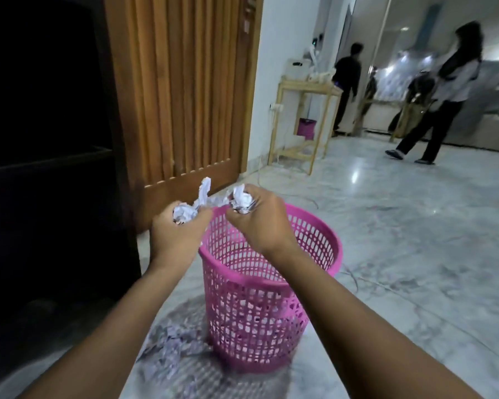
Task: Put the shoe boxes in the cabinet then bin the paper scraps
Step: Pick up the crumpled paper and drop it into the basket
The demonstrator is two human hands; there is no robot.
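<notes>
Beside the pink bin (257, 318), at its left foot, loose paper scraps (170, 344) lay on the marble floor (415, 254). Above the bin's rim, the left hand (179, 231) and the right hand (260, 223) each gripped a crumpled paper wad (183, 216). A dark cabinet (55, 168) crowded the bin's left, with a wooden door (185, 90) behind. To the bin's right the floor lay open; far beyond it were a wooden stand (303, 122) and two people (438, 96).

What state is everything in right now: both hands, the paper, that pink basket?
Left hand: fingers curled round a crumpled paper wad.
Right hand: fingers curled round a second wad, held above the basket.
Pink basket: upright on the floor, paper showing through its mesh.
Floor scraps: loose pile beside the basket, not yet binned.
</notes>
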